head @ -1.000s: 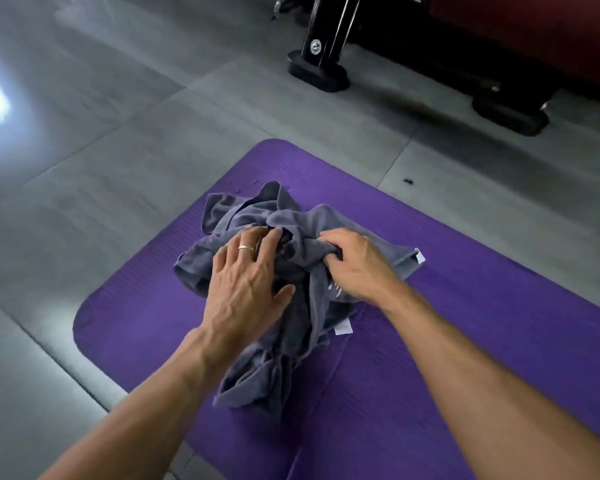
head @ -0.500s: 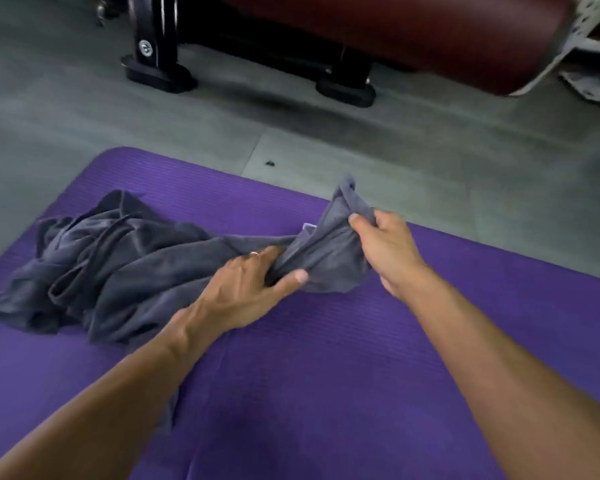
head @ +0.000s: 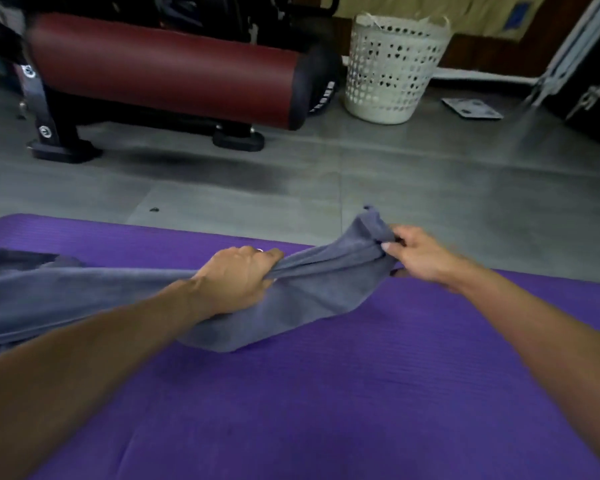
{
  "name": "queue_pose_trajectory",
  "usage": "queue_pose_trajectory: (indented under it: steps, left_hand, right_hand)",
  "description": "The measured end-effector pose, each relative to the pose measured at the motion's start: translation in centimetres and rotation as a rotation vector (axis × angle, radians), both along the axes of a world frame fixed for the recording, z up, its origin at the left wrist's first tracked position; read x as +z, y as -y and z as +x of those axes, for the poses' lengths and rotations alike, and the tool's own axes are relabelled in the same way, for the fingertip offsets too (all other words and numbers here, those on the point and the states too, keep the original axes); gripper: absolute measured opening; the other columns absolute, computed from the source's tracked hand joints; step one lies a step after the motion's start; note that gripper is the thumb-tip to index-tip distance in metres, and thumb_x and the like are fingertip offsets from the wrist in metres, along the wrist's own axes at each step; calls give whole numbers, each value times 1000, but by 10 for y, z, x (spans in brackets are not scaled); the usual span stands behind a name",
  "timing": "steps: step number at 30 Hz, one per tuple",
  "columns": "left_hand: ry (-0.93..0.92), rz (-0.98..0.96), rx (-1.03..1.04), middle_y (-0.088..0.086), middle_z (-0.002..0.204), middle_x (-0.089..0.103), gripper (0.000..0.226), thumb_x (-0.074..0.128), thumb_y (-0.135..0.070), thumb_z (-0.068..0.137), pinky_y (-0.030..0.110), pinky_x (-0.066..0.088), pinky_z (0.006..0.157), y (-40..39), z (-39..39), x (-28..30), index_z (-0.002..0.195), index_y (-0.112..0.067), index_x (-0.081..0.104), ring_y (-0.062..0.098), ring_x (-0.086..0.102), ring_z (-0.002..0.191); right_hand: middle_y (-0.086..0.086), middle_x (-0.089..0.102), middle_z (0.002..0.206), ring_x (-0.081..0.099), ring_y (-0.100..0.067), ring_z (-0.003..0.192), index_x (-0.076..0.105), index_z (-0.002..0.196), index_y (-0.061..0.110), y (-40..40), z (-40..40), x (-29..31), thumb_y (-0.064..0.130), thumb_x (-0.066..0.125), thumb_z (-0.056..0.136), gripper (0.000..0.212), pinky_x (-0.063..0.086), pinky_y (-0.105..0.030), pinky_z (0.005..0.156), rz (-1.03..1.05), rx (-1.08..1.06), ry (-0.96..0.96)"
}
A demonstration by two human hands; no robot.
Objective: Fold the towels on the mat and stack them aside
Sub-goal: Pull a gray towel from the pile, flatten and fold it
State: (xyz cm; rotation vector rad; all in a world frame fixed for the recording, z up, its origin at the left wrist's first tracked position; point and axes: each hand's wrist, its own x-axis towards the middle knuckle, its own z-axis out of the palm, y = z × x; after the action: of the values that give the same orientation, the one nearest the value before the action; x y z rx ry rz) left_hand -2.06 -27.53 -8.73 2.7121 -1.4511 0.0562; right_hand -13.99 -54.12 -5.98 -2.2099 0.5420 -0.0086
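The grey towel [head: 312, 282] was a crumpled heap a moment ago, but now the right hand [head: 418, 254] pinches one end and the left hand [head: 238, 277] grips it, pulling it long above the purple mat [head: 326, 393], ready to spread flat

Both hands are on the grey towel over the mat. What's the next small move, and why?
Probably slide the left hand left along the towel to find its other corner, while the right hand keeps its grip. The right hand pinches one bunched end, the left grips mid-length, and the rest trails off crumpled to the left on the mat, so it cannot yet be spread flat to fold.
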Motion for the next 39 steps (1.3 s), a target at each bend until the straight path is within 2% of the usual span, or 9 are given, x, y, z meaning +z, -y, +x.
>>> queue_pose_trajectory:
  steps: [3, 6, 12, 17, 21, 25, 31, 34, 39]
  left_hand:
    - [126, 178, -144, 1, 117, 59, 36, 45, -26, 94, 34, 43, 75, 36, -46, -11, 129, -21, 38, 26, 62, 101]
    - [113, 318, -287, 2, 113, 63, 43, 52, -20, 89, 33, 43, 65, 53, -88, -46, 130, -20, 43, 26, 67, 95]
    - [94, 416, -364, -8, 67, 67, 47, 85, -26, 40, 20, 40, 37, 54, -134, -94, 82, -27, 64, 11, 65, 51]
    - [42, 359, -152, -7, 66, 66, 52, 85, -32, 43, 21, 42, 38, 43, -140, -97, 91, -23, 69, 12, 65, 52]
    - [-17, 413, -1, 1, 109, 68, 42, 56, -34, 85, 36, 51, 76, 35, -133, -87, 125, -22, 54, 26, 67, 98]
    - [-40, 379, -12, 4, 123, 63, 36, 44, -38, 97, 37, 46, 84, 61, -121, -78, 128, -19, 48, 29, 61, 109]
    - [-98, 48, -164, 7, 111, 64, 34, 50, -27, 95, 31, 40, 68, 162, -145, -54, 127, -15, 46, 27, 63, 95]
    - [-155, 20, -249, 8, 108, 64, 44, 57, -16, 85, 35, 50, 68, 183, -174, -66, 128, -13, 46, 29, 64, 92]
    - [-113, 245, -231, 12, 135, 47, 64, 62, -38, 83, 44, 45, 93, 136, -182, -123, 137, -13, 37, 32, 47, 120]
  right_hand:
    - [-7, 70, 88, 61, -18, 83, 67, 90, 12, 58, -40, -20, 2, 53, 85, 18, 47, -29, 69, -366, 89, -240]
    - [-4, 63, 126, 57, -24, 119, 54, 134, 24, 98, -76, -55, 9, 52, 85, 51, 47, -30, 96, -498, 148, -539]
    - [-5, 31, 154, 34, -23, 139, 29, 149, 42, 85, -83, -122, 22, 61, 84, 76, 33, -37, 112, -239, 367, -440]
    - [-4, -6, 163, -9, -24, 150, 31, 148, 37, 28, -88, -170, 40, 66, 77, 80, -3, -57, 118, -657, 750, -444]
    - [0, 61, 121, 51, -19, 124, 58, 105, 26, 18, -91, -165, 22, 57, 88, 17, 7, -48, 119, -618, 584, -235]
    - [-2, 62, 102, 61, -28, 96, 50, 102, 24, 53, -97, -120, 18, 61, 84, 21, 45, -35, 83, -617, 317, -105]
    - [-14, 56, 88, 62, -38, 77, 59, 100, 11, 125, -177, -73, 9, 68, 77, 25, 42, -36, 55, -928, -136, -43]
    - [-9, 55, 86, 59, -36, 81, 62, 105, 15, 150, -231, -79, 15, 72, 74, 32, 52, -45, 65, -939, -181, -325]
    - [9, 34, 147, 36, -15, 135, 20, 147, 37, 99, -234, -107, 60, 59, 77, 83, 37, -36, 105, -851, 194, -702]
